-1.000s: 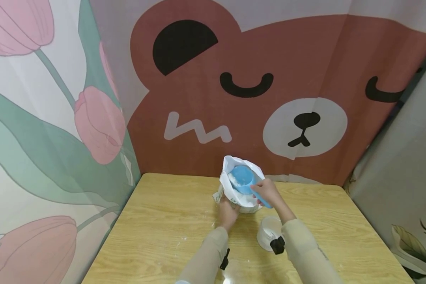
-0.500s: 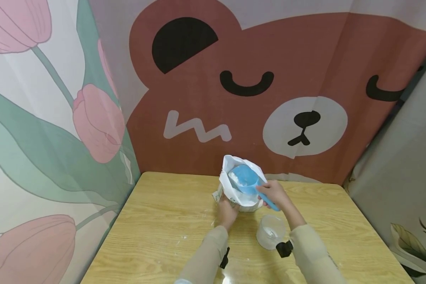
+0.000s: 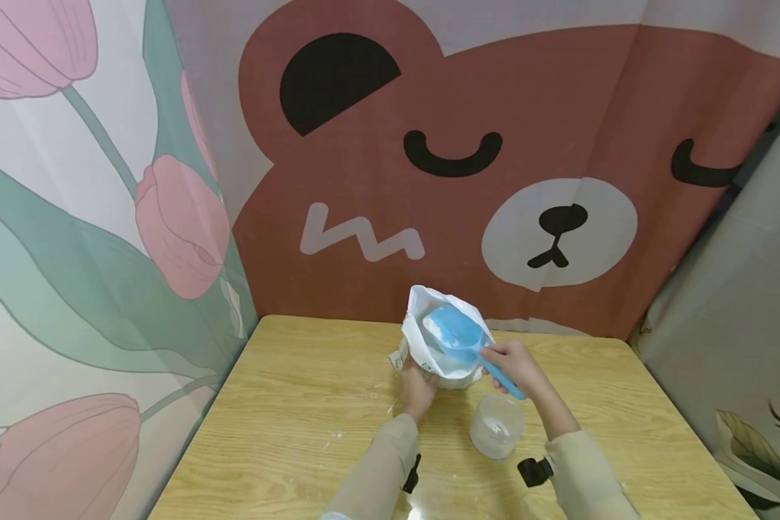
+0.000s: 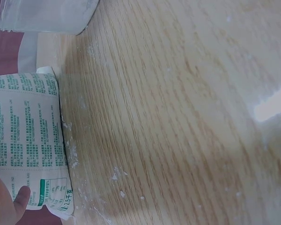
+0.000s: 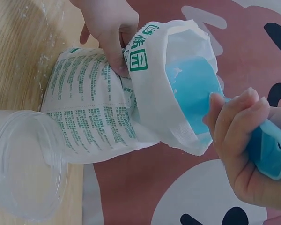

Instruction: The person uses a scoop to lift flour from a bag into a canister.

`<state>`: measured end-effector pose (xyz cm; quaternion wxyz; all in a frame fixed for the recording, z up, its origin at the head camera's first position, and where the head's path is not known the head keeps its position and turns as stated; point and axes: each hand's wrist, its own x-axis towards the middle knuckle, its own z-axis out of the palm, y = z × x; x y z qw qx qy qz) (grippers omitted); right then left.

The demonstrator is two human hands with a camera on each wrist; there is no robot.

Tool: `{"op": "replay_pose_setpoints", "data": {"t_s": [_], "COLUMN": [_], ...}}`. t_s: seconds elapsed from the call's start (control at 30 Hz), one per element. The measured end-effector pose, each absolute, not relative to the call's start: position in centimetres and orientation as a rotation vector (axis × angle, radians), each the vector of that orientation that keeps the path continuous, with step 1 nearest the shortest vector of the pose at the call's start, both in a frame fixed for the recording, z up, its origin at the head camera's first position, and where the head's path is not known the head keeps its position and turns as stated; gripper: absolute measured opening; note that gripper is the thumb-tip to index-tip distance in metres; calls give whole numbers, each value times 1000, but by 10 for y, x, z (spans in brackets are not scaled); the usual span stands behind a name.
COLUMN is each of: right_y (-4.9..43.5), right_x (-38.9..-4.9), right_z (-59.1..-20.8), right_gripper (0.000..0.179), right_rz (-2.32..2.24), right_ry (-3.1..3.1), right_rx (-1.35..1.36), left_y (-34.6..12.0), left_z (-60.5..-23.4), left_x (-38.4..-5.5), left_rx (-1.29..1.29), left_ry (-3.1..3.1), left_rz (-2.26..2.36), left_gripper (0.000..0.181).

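Observation:
A white bag [image 5: 91, 105] with green print stands at the back of the table, its top folded open. My left hand [image 3: 418, 390] grips the bag's near left side, thumb on the print in the left wrist view. In my right hand [image 3: 518, 368] is the handle of a blue scoop [image 3: 458, 328], fingers curled round it. The scoop's bowl is inside the bag's mouth, tilted, with white powder [image 3: 432, 326] along its left edge. Just in front of the bag stands a clear plastic jar [image 3: 497, 427], without a lid, below my right hand.
White powder specks [image 4: 116, 176] dot the wooden table [image 3: 299, 419] near the bag. A curtain with a bear print [image 3: 364, 289] hangs right behind the table's back edge, and a tulip-print curtain [image 3: 182, 231] hangs at the left.
My right hand has moved right and toward me, drawing the scoop's handle along and shifting its bowl rightward in the bag's mouth. The left hand and bag have stayed in place.

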<state>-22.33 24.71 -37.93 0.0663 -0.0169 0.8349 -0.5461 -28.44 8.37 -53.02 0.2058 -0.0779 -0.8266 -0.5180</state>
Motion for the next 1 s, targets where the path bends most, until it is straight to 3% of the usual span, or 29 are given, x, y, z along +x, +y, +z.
{"op": "replay_pose_setpoints", "data": {"t_s": [1.0], "right_y": [266], "right_x": [-175], "right_z": [-365], "right_gripper": [39], "right_rz": [-1692], "right_ry": [2482], "right_rx": [-182], "left_y": [84], "left_z": [-529], "left_x": [-283], "left_rx": [-132], "left_ry": [-2354], "left_rz": [-1381], "left_gripper": [62]}}
